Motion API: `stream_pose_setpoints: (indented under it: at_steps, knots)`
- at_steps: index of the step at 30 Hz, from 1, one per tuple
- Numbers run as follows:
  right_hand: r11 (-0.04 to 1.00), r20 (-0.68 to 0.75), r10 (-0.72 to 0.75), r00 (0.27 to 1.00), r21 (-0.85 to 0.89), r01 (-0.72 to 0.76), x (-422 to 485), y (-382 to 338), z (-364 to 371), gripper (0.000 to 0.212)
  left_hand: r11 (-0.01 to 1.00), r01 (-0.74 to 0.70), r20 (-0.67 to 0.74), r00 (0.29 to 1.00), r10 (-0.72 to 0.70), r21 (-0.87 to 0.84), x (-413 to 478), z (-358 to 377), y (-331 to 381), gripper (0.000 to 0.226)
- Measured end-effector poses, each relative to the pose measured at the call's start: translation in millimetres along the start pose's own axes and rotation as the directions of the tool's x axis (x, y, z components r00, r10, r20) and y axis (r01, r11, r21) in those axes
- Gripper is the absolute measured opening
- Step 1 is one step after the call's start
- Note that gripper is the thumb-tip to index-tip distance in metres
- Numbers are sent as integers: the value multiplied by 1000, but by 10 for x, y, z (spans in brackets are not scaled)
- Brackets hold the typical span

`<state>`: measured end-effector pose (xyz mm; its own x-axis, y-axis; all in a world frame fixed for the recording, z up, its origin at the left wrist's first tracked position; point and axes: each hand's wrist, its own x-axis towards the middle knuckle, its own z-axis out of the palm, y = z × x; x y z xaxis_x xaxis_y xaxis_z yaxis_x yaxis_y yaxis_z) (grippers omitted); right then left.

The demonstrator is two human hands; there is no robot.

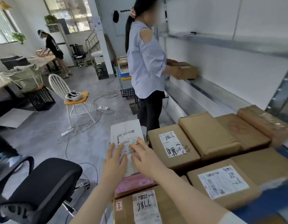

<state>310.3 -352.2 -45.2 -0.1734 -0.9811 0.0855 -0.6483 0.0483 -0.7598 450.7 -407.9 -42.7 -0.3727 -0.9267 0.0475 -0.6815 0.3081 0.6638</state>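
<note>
Labelled box (123, 215) nearest — hands (115, 160) (144, 156) flat, outspread on white parcel (126, 133) — brown boxes (209, 135) alongside.

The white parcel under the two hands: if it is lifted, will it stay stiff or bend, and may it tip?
The white parcel looks flat and creased, so it probably flexes a little and is light for its size. Its far end seems to overhang the pink parcel beneath, so pushing might tip it.
</note>
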Motion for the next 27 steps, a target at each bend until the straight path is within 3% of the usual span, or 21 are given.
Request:
stream_pose_setpoints:
  at_steps: [4, 7, 10, 13, 15, 21, 27]
  knots:
    - [998, -138, 25, 990, 55, -18, -313, -76, -430, 49, 966, -24, -76, 996, 45, 259, -56, -80, 321, 51]
    - [997, -317, 79, 945, 28, -73, -783, 73, -1036, 49, 963, -166, -18, 985, 173, 213, -11, 10, 1028, 50]
    - [986, -493, 154, 856, 18, -168, -1455, 388, -1713, 52, 920, -374, 19, 927, 374, 116, -24, 383, 1895, 49]
    - [951, -646, 262, 717, 44, -307, -2276, 767, -2226, 51, 804, -594, 98, 800, 592, -7, -382, 1017, 2675, 50]
    - [907, -709, 341, 617, 76, -414, -2871, 1008, -2424, 50, 743, -665, 177, 725, 666, -73, -817, 1508, 3051, 49]
    - [754, -814, 461, 352, 151, -639, -4616, 1412, -2896, 50, 606, -778, 448, 487, 750, -169, -2088, 2651, 3910, 49]
    - [638, -880, 462, 108, 246, -729, -6141, 1740, -3580, 47, 486, -796, 486, 284, 826, -362, -3211, 3320, 4982, 49]
